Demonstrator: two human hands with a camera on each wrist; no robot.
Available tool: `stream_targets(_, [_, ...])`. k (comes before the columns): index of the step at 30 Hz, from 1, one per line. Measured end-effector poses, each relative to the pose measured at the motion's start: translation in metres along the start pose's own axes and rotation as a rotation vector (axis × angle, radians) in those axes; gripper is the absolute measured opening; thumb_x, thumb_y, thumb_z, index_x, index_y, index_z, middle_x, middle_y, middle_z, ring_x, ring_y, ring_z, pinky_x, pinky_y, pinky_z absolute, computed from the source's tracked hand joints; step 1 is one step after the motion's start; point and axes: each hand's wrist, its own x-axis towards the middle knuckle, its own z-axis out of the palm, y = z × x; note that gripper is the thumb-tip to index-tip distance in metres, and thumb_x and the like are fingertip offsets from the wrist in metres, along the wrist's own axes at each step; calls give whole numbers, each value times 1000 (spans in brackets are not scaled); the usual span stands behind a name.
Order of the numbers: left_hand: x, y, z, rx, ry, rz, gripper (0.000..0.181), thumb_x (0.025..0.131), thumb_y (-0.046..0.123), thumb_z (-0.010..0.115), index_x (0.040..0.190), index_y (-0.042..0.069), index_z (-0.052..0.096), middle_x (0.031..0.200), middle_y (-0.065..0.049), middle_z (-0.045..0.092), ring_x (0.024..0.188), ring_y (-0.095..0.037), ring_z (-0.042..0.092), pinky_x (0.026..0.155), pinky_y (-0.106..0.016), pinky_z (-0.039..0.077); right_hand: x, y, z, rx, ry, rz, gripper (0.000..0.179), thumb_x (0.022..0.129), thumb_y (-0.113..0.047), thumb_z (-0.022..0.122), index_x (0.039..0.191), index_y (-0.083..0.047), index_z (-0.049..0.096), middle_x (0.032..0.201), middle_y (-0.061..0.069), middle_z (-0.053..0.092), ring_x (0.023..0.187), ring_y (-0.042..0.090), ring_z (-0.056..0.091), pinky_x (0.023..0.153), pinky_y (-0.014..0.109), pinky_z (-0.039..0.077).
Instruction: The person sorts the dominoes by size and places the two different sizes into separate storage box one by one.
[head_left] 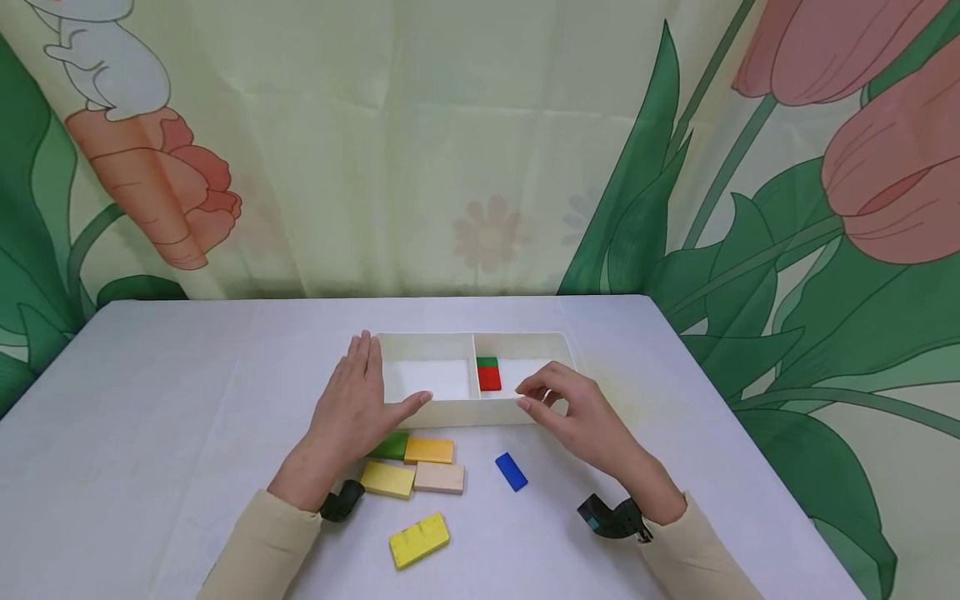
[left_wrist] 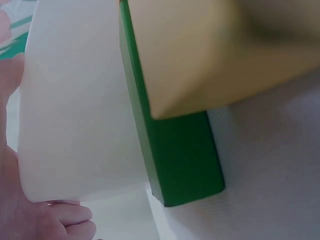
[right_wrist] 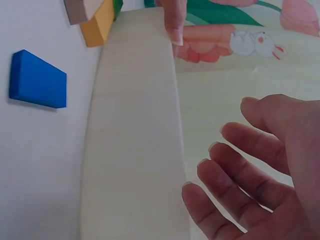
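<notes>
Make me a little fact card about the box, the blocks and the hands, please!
Box: white, two compartments
In right compartment: red piece, green piece
In front of box: green block, orange block, yellow block, beige block, bumpy yellow block, blue block
Left hand: fingers straight, at box's left end
Right hand: near box's front, holding nothing

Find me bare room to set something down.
Bare table lies left of the left grip and right of the right grip. Inside the white tray, the compartment left of the divider looks free. Crowded: in front of the tray, around the green block, orange block and pale block.
</notes>
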Motion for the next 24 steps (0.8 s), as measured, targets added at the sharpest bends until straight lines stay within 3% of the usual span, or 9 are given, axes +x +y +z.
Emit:
stream_targets(11, [0, 0, -2, 5, 2, 3, 112, 88, 68, 56, 153, -12, 13, 163, -29, 12, 152, -44, 12, 123, -55, 17, -14, 3, 6, 33, -60, 75, 13, 92, -18, 71, 104, -12, 72, 95, -10, 64, 85, 8, 60, 76, 26, 57])
stream_targets(24, [0, -1, -1, -8, -5, 3, 113, 88, 69, 56, 153, -11, 12, 163, -29, 11, 152, -43, 11, 124, -55, 17, -17, 11, 10, 26, -196, 71, 12, 92, -15, 71, 104, -11, 70, 93, -7, 65, 83, 8, 59, 73, 21, 55])
